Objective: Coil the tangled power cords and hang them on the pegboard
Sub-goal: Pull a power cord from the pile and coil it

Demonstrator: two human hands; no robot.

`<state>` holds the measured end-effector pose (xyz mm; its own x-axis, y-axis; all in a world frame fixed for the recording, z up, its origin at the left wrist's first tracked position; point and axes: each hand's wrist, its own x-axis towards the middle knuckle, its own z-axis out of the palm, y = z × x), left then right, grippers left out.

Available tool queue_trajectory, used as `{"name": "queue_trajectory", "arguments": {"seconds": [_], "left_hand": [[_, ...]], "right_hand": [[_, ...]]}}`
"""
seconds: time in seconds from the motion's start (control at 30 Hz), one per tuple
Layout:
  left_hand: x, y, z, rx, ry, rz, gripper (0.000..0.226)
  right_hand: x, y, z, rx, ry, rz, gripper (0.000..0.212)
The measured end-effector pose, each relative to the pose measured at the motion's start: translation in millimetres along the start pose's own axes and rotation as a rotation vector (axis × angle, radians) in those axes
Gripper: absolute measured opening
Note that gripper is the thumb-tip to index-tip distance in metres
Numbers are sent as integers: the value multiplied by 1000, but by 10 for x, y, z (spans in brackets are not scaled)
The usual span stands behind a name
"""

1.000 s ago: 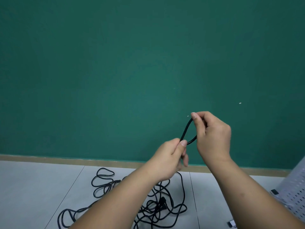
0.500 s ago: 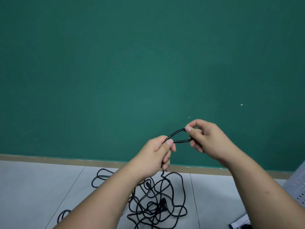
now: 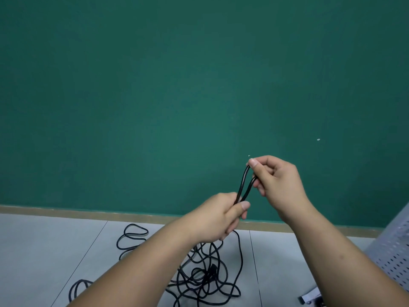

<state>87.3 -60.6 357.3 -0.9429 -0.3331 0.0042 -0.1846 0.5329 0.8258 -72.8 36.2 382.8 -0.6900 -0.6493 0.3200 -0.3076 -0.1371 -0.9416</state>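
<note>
A small loop of black cord (image 3: 244, 185) is held up in front of the green wall (image 3: 155, 96). Its top is pinched between the thumb and a fingertip of the right hand (image 3: 276, 182), and its bottom is gripped in the curled fingers of the left hand (image 3: 218, 218). The rest hangs down into the tangled pile (image 3: 205, 275) on the floor (image 3: 44, 251). If more cord is pulled up fast, a knot could be pulled tight in the pile, or the loop could slip from the light pinch and fall open before it is taken to the pegboard (image 3: 394, 251) at the right edge.
</note>
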Motion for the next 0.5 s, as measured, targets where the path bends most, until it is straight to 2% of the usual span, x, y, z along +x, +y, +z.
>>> {"name": "queue_trajectory", "arguments": {"seconds": [0.2, 0.3, 0.4, 0.5], "left_hand": [[-37, -3, -39, -485, -35, 30, 30], [-21, -4, -74, -652, 96, 2, 29], [32, -22, -156, -788, 300, -20, 25], [64, -48, -216, -956, 426, -29, 22]], "right_hand": [[25, 28, -4, 84, -55, 78, 21], [-3, 39, 77, 83, -134, 136, 30], [-89, 100, 160, -7, -335, 265, 41], [-198, 176, 220, -168, -602, 309, 38]]}}
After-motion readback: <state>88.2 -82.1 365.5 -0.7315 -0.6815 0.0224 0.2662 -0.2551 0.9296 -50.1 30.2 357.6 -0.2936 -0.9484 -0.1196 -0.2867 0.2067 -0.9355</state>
